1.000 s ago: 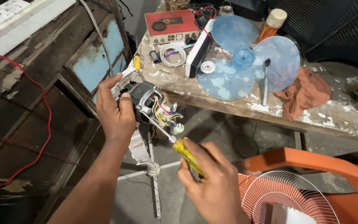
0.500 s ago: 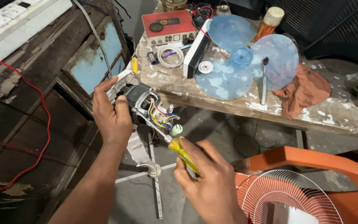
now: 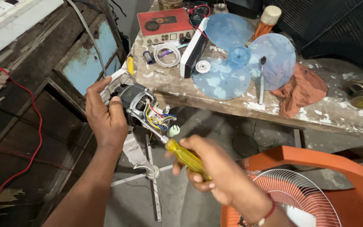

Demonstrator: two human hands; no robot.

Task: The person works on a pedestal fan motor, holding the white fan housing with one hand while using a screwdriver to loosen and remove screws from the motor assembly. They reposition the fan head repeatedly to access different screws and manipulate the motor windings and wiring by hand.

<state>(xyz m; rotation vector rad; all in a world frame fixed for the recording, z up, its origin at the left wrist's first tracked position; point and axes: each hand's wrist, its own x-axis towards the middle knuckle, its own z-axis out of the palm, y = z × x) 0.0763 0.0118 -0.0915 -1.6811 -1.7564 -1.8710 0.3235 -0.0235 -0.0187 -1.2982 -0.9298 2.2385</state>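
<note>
Left hand [image 3: 106,120] wrapped around a small fan motor [image 3: 137,103], fingers clenched on its dark metal body, held in the air just in front of the wooden bench [image 3: 232,105]. Probably heavy for its size, stiff and hard; best gripped on the metal casing, away from the loose coloured wires [image 3: 158,120], likely fragile. To the right, right hand [image 3: 215,172] closed on the yellow handle of 1 screwdriver [image 3: 181,155], tip against the motor. On the bench, blue fan blades [image 3: 244,59].
</note>
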